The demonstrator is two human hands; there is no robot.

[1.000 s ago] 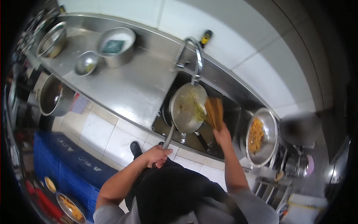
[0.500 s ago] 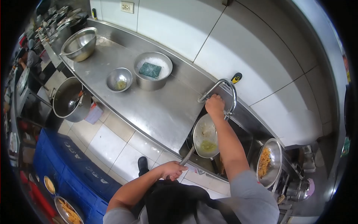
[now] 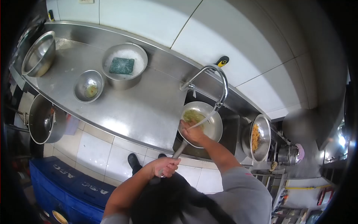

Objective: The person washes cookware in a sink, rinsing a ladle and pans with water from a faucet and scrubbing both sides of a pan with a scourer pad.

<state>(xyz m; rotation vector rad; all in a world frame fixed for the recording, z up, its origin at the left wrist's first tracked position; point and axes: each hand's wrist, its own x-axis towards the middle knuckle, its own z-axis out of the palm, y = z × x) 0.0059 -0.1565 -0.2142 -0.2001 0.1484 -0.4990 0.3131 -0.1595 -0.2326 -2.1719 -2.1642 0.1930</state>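
Observation:
My left hand (image 3: 166,167) is wrapped round the handle (image 3: 180,149) of a frying pan (image 3: 213,128), which is held over the sink. Inside the pan, my right hand (image 3: 192,131) reaches down with its fingers extended against the near-left side. Yellow-green food scraps (image 3: 192,115) lie in the pan just beyond those fingers. From the curved tap (image 3: 226,87), a stream of water (image 3: 207,118) runs into the pan beside my right hand.
On the steel counter (image 3: 149,100) stand a pot of suds (image 3: 125,84) with a green scouring pad (image 3: 122,65), a small bowl (image 3: 80,87) and a large bowl (image 3: 39,56). A bowl of orange shreds (image 3: 264,130) is right of the sink (image 3: 232,130). Blue crates (image 3: 67,186) sit behind.
My right hand has moved from the tap down into the pan. Water now runs from the spout. The pan has tilted and turned, and the view has shifted right.

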